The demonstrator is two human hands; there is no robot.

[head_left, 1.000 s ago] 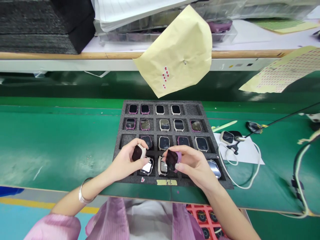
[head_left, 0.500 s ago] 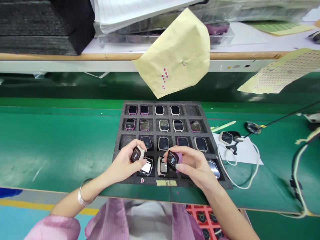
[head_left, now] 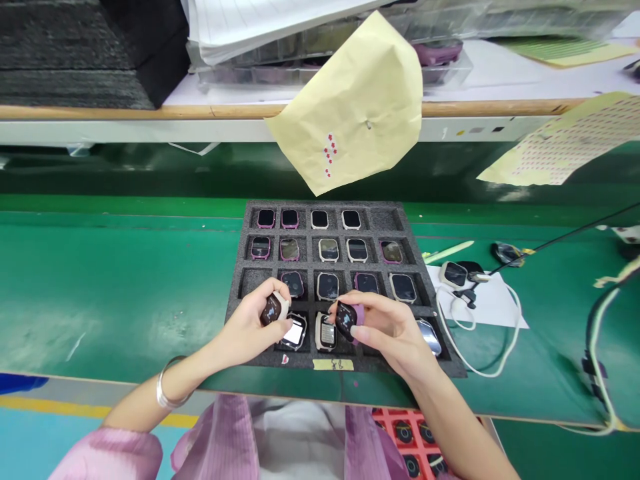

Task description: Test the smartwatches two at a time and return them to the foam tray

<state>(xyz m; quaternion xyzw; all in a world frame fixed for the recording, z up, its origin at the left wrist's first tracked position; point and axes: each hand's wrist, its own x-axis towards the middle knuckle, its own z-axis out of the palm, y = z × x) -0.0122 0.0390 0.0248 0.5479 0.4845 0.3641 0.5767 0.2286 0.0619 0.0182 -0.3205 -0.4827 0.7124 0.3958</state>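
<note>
Left hand [head_left: 256, 325] grasping a pale-cased watch [head_left: 273, 309] between thumb and curled fingers; right hand [head_left: 387, 325] pinching a purple-cased watch [head_left: 346, 321] by its sides. Both faces black and rounded-square, lit with a small bluish figure; wording too small to read. Both watches tilted, held above the near row of a dark foam tray [head_left: 385, 219]: first by the tray's near-left corner, second right of the middle of its near edge. Tray lies along the near edge of a green desk [head_left: 125, 287], its cells carrying more watches in purple and pale cases. Near row partly covered by the hands; a watch with a white-lit screen [head_left: 294, 333] shows just beside the left thumb, a watch with a lined screen [head_left: 327, 333] just left of the purple one. Handwritten yellow tape [head_left: 333, 365] on tray's near edge. Off tray's right edge: white paper [head_left: 506, 317], white cable [head_left: 518, 313] looping across it, pale green stick [head_left: 449, 252]. Yellow sheet [head_left: 360, 113] hangs from the shelf beyond tray's far edge. Compared with one second ago: both held faces, dark then, now lit; hands in nearly the same places.
</note>
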